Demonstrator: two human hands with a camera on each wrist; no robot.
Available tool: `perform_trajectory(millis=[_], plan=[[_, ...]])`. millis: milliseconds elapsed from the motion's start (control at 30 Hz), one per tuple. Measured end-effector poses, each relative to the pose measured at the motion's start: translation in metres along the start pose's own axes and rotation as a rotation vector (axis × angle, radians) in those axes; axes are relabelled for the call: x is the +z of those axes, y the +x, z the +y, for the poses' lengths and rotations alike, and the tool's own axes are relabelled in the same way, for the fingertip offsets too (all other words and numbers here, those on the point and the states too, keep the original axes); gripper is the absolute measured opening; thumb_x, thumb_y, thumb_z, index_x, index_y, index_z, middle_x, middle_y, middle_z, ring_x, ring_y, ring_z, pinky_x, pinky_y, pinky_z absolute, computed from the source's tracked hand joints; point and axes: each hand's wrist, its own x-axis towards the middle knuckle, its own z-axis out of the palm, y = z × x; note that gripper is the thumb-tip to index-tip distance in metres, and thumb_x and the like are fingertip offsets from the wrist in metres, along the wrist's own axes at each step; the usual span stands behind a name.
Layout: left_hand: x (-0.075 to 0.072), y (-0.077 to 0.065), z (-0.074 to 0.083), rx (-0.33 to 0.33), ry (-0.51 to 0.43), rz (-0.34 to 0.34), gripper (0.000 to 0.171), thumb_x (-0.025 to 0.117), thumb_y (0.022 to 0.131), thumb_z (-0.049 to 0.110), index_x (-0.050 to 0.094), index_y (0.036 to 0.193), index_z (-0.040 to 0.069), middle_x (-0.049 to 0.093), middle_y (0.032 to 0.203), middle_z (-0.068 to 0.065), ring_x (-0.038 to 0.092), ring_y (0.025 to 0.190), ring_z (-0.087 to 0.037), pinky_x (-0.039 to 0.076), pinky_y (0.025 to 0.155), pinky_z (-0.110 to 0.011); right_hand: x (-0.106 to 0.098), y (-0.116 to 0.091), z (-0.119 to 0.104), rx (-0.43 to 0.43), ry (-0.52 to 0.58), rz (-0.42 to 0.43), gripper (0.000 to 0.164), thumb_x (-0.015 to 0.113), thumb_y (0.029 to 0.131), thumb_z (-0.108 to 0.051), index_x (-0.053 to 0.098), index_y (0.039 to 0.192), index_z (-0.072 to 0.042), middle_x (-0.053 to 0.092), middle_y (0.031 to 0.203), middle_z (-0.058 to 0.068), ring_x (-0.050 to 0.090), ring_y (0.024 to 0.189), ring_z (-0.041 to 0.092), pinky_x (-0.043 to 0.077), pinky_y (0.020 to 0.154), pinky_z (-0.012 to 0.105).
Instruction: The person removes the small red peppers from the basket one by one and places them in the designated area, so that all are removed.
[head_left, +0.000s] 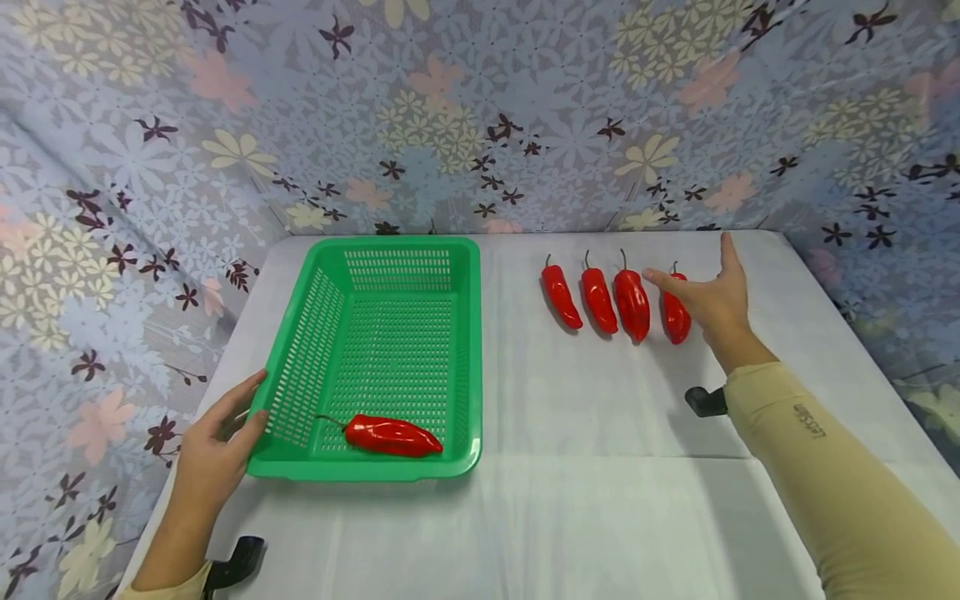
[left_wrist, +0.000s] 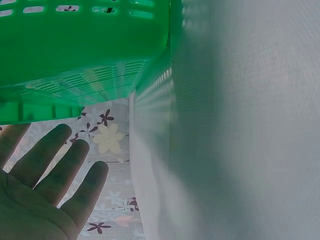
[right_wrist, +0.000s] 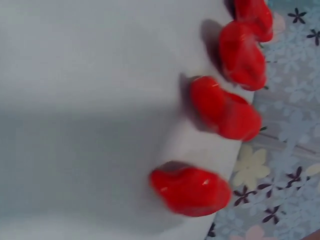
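Observation:
My left hand (head_left: 212, 446) is at the left rim of a green plastic basket (head_left: 393, 354), its fingertips and thumb right at the edge. In the left wrist view its fingers (left_wrist: 82, 192) are straight and spread just below the rim. One red chili pepper (head_left: 392, 436) with a thin stem lies in the basket's near end. Over on the right, my right hand (head_left: 718, 304) has thumb and fingers spread and holds nothing. It partly covers the rightmost red chili pepper (head_left: 677, 320), which also shows in the right wrist view as the nearest pepper (right_wrist: 191, 191).
To the left of that pepper, more red chili peppers (head_left: 632, 305) lie in a row, stems toward the back edge. A white cloth (head_left: 585, 517) with a crease covers the table. Flowered fabric (head_left: 525, 108) hangs behind and along the sides.

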Motion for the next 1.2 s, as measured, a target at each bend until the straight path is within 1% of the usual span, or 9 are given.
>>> perform_trajectory(millis=[133, 300, 367, 500, 567, 700, 767, 1067, 1200], plan=[[0.0, 0.0, -0.001, 0.014, -0.006, 0.001, 0.047, 0.061, 0.1, 0.015, 0.056, 0.146, 0.021, 0.06, 0.138, -0.015, 0.058, 0.123, -0.024, 0.041, 0.094, -0.011, 0.003, -0.002, -0.013, -0.032, -0.009, -0.011, 0.122, 0.079, 0.079, -0.059, -0.008, 0.161, -0.034, -0.003, 0.169, 0.004, -0.001, 0.153, 0.032, 0.024, 0.114, 0.061], [0.0, 0.001, -0.002, 0.028, -0.02, -0.002, 0.047, 0.062, 0.1, 0.014, 0.056, 0.146, 0.021, 0.06, 0.138, -0.017, 0.058, 0.122, -0.025, 0.041, 0.092, -0.01, 0.011, -0.007, -0.029, -0.062, -0.007, -0.056, 0.123, 0.081, 0.075, -0.06, -0.005, 0.161, -0.036, 0.0, 0.169, 0.006, 0.004, 0.153, 0.034, 0.027, 0.113, 0.062], [0.0, 0.002, -0.002, 0.026, -0.018, 0.0, 0.047, 0.062, 0.1, 0.014, 0.057, 0.146, 0.022, 0.06, 0.137, -0.015, 0.059, 0.121, -0.019, 0.041, 0.091, -0.009, 0.015, -0.01, -0.035, -0.076, -0.011, -0.071, 0.123, 0.081, 0.075, -0.06, -0.004, 0.161, -0.037, 0.001, 0.169, 0.007, 0.006, 0.152, 0.035, 0.027, 0.112, 0.062], [0.0, 0.001, -0.002, 0.017, -0.005, 0.002, 0.047, 0.062, 0.1, 0.016, 0.057, 0.146, 0.024, 0.061, 0.137, -0.011, 0.054, 0.114, 0.003, 0.041, 0.09, -0.009, 0.025, -0.017, -0.047, -0.109, -0.024, -0.094, 0.121, 0.082, 0.075, -0.059, -0.001, 0.162, -0.039, 0.004, 0.169, 0.008, 0.013, 0.151, 0.038, 0.032, 0.11, 0.063], [0.0, 0.001, -0.002, 0.014, -0.004, 0.002, 0.047, 0.061, 0.1, 0.016, 0.057, 0.146, 0.024, 0.061, 0.138, -0.01, 0.055, 0.115, 0.001, 0.041, 0.09, -0.009, 0.03, -0.021, -0.053, -0.116, -0.014, -0.113, 0.12, 0.082, 0.075, -0.059, 0.0, 0.161, -0.042, 0.005, 0.169, 0.008, 0.015, 0.151, 0.038, 0.034, 0.109, 0.063], [0.0, 0.001, -0.001, 0.01, -0.004, 0.002, 0.047, 0.06, 0.101, 0.016, 0.056, 0.146, 0.024, 0.06, 0.138, -0.011, 0.06, 0.122, -0.027, 0.041, 0.091, -0.009, 0.039, -0.028, -0.064, -0.145, 0.02, -0.152, 0.119, 0.084, 0.075, -0.056, 0.004, 0.161, -0.042, 0.007, 0.169, 0.005, 0.02, 0.15, 0.037, 0.036, 0.109, 0.06], [0.0, 0.001, -0.001, 0.012, -0.009, 0.003, 0.047, 0.06, 0.1, 0.015, 0.056, 0.147, 0.023, 0.06, 0.139, -0.011, 0.058, 0.122, -0.036, 0.04, 0.092, -0.009, 0.044, -0.031, -0.068, -0.16, 0.045, -0.181, 0.119, 0.085, 0.074, -0.055, 0.005, 0.161, -0.042, 0.008, 0.169, 0.003, 0.023, 0.149, 0.036, 0.039, 0.108, 0.057], [0.001, 0.001, -0.003, 0.017, -0.005, 0.003, 0.047, 0.06, 0.1, 0.015, 0.056, 0.147, 0.022, 0.059, 0.14, -0.01, 0.058, 0.124, -0.035, 0.039, 0.092, -0.009, 0.064, -0.05, -0.078, -0.216, 0.12, -0.302, 0.116, 0.087, 0.076, -0.048, 0.009, 0.161, -0.042, 0.017, 0.167, 0.004, 0.032, 0.145, 0.033, 0.042, 0.107, 0.053], [0.001, 0.002, -0.005, 0.032, 0.004, 0.011, 0.047, 0.061, 0.1, 0.014, 0.056, 0.146, 0.022, 0.059, 0.14, -0.007, 0.058, 0.124, -0.018, 0.04, 0.092, -0.008, 0.072, -0.059, -0.082, -0.216, 0.143, -0.344, 0.115, 0.089, 0.074, -0.048, 0.013, 0.161, -0.043, 0.021, 0.166, 0.003, 0.035, 0.144, 0.031, 0.046, 0.104, 0.05]])
